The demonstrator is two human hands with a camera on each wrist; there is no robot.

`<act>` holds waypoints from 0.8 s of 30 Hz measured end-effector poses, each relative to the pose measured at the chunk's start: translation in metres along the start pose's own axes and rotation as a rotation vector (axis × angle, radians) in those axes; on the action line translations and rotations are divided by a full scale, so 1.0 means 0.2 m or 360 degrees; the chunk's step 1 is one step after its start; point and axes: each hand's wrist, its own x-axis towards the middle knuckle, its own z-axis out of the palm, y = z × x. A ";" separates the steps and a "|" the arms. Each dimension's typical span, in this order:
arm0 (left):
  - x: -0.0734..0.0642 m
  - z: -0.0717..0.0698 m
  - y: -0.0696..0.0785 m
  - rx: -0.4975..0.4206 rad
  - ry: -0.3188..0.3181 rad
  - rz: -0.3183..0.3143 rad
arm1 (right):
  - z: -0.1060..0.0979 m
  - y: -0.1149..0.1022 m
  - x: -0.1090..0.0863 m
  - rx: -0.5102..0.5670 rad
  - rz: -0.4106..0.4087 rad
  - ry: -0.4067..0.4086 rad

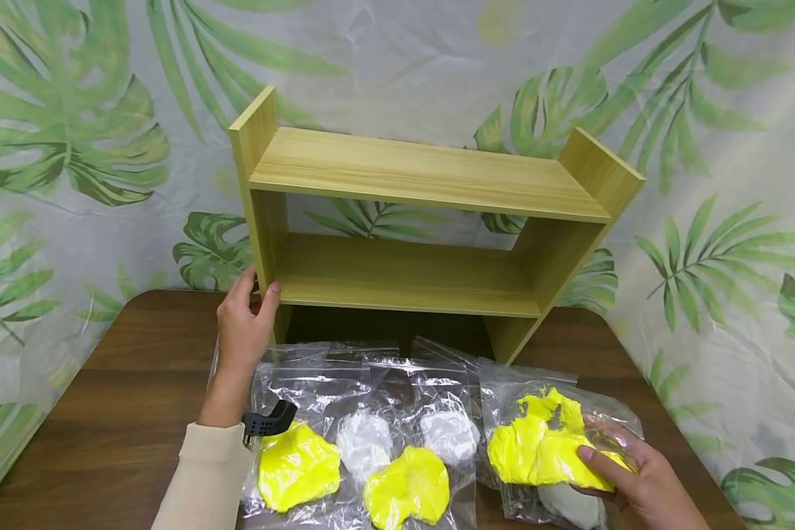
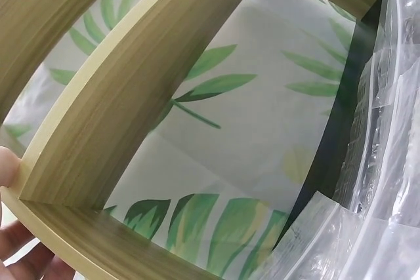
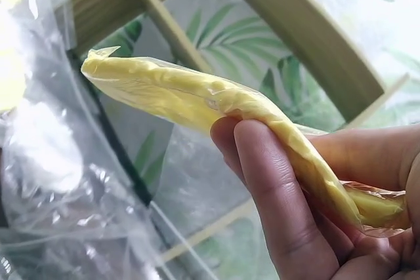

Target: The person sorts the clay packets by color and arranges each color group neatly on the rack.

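My left hand (image 1: 245, 324) grips the left side panel of a two-tier wooden shelf (image 1: 397, 276), thumb on the front edge and the other fingers around the outside. In the left wrist view, fingertips (image 2: 8, 165) show at the panel's edge. My right hand (image 1: 642, 471) pinches a flat slab of yellow clay (image 1: 536, 449) wrapped in clear plastic. In the right wrist view the wrapped yellow clay (image 3: 256, 106) is seen edge-on, held between thumb and fingers. Other zip bags in front of the shelf hold yellow clay (image 1: 298, 467) and white clay (image 1: 364, 445).
The shelf stands at the back of a dark brown wooden table (image 1: 126, 412). A leaf-patterned cloth (image 1: 424, 81) hangs behind it. The clear bags overlap along the shelf's front. A greyish-white lump (image 1: 573, 504) lies in a bag beneath my right hand.
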 end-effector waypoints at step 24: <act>-0.01 0.00 -0.01 0.0018 0.0000 -0.0008 | 0.06 -0.37 0.09 0.0689 -0.0776 -0.0307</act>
